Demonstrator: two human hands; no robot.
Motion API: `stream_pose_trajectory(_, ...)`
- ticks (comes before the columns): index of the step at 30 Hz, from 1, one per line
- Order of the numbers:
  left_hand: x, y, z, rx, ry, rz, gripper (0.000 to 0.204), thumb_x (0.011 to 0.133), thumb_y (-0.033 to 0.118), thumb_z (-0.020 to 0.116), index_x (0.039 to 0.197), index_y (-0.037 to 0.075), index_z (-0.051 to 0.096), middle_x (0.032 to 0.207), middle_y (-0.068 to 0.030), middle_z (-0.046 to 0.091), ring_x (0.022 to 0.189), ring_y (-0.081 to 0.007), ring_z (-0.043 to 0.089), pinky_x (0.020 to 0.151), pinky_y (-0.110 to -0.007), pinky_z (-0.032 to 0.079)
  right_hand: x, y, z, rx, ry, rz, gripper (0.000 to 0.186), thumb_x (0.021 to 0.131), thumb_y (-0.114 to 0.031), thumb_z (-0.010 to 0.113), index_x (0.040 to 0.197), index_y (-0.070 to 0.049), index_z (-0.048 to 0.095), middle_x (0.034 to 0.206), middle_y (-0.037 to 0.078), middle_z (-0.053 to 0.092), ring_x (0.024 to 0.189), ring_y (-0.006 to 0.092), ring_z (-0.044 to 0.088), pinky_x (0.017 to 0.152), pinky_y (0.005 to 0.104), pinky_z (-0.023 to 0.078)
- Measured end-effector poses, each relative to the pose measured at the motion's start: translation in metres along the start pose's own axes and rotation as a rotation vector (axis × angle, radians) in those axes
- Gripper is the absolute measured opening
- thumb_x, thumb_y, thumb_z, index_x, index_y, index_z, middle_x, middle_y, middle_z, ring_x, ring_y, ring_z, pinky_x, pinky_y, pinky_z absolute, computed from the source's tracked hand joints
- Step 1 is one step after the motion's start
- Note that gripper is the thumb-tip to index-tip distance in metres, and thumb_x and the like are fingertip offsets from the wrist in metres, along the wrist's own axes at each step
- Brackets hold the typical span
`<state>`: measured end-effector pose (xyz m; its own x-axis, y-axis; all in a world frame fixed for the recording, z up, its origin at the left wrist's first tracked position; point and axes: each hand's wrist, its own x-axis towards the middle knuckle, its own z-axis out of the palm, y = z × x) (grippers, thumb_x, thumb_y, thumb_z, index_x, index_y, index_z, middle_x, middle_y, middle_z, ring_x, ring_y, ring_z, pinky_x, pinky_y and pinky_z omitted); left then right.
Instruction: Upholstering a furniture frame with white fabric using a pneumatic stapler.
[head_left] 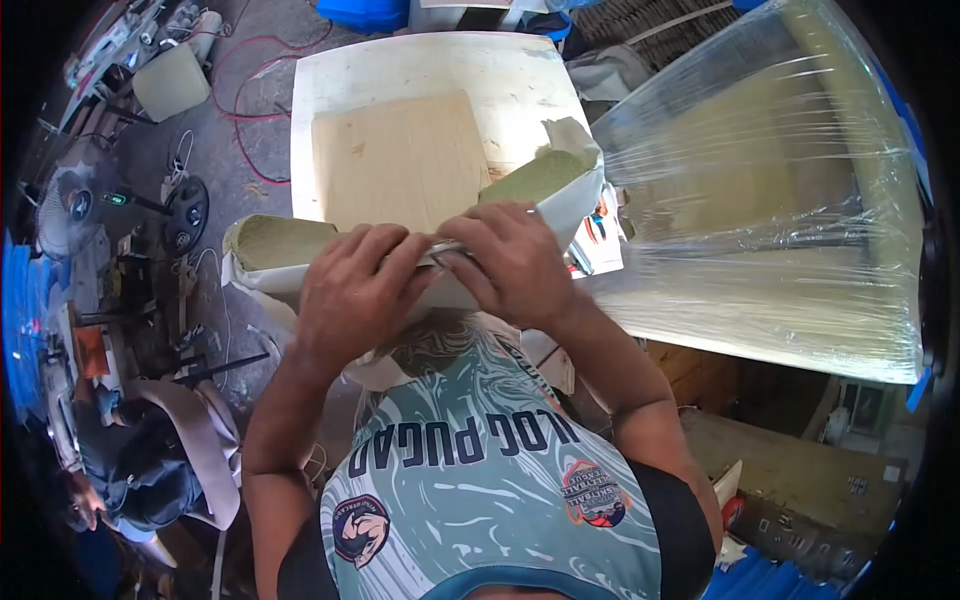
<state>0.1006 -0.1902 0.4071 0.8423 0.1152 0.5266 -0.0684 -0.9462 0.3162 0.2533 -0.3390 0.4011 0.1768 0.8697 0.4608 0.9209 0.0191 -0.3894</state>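
Across the near edge of the work board lies a long curved padded piece (285, 243). Its outer ends show olive-green fabric, and loose white cloth (578, 190) hangs round its edges. My left hand (360, 285) is closed over the middle of the piece's near edge, knuckles up. Close beside it, my right hand (515, 262) pinches the same edge, with the thumb below and the fingers bent over the top. The hands almost meet. What lies inside the fingers is mostly hidden, and I see no tool in either hand.
A tan flat sheet (400, 155) lies on the white work board (520, 75). To the right stands a large plastic-wrapped cushioned panel (750, 190). On the left are a fan (75, 205), a red hose (238, 110) on the floor, and a person in dark clothing (150, 455).
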Motion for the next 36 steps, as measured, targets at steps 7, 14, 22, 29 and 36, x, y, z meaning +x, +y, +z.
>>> stream_pose_trajectory(7, 0.025, 0.024, 0.027, -0.068, -0.097, -0.036, 0.032, 0.079, 0.019, 0.072, 0.106, 0.006, 0.062, 0.096, -0.0088, 0.062, 0.085, -0.0265, 0.065, 0.071, -0.037, 0.053, -0.026, 0.045, -0.052, -0.071, 0.214, -0.022, 0.035, 0.074, -0.009, 0.075, 0.106, -0.004, 0.063, 0.109, 0.015, 0.062, 0.099, 0.0325, 0.057, 0.086, 0.0408, 0.045)
stream_pose_trajectory(14, 0.065, 0.055, 0.059, -0.139, -0.123, -0.111, 0.023, 0.086, 0.023, 0.065, 0.101, 0.007, 0.061, 0.089, -0.0122, 0.065, 0.079, -0.0313, 0.063, 0.073, -0.044, 0.048, -0.041, 0.079, -0.089, -0.114, 0.123, 0.008, 0.033, 0.072, -0.012, 0.076, 0.104, -0.007, 0.068, 0.107, 0.01, 0.064, 0.103, 0.0303, 0.057, 0.088, 0.0402, 0.046)
stream_pose_trajectory(22, 0.077, 0.061, 0.066, -0.178, -0.187, -0.327, 0.019, 0.093, 0.021, 0.059, 0.088, 0.003, 0.059, 0.068, -0.0152, 0.062, 0.065, -0.0366, 0.061, 0.063, -0.047, 0.045, -0.041, 0.093, -0.075, -0.104, 0.036, -0.071, 0.033, 0.078, -0.015, 0.071, 0.11, -0.011, 0.066, 0.109, 0.007, 0.063, 0.107, 0.0313, 0.054, 0.091, 0.0413, 0.046)
stream_pose_trajectory(29, 0.083, 0.066, 0.066, -0.065, -0.136, -0.269, 0.02, 0.093, 0.02, 0.06, 0.086, 0.001, 0.061, 0.081, -0.017, 0.061, 0.08, -0.0342, 0.06, 0.071, -0.045, 0.045, -0.035, 0.106, -0.071, 0.018, 0.037, -0.146, 0.021, 0.075, -0.01, 0.073, 0.095, -0.008, 0.066, 0.097, 0.006, 0.062, 0.101, 0.0297, 0.054, 0.088, 0.0403, 0.044)
stream_pose_trajectory(36, 0.07, 0.071, 0.074, 0.047, 0.043, -0.153, 0.022, 0.085, 0.026, 0.068, 0.095, 0.007, 0.062, 0.087, -0.01, 0.059, 0.086, -0.0278, 0.058, 0.076, -0.041, 0.043, -0.032, 0.115, -0.067, 0.107, 0.008, -0.096, 0.01, 0.08, -0.011, 0.068, 0.089, -0.008, 0.065, 0.089, 0.005, 0.062, 0.093, 0.0291, 0.051, 0.086, 0.04, 0.04)
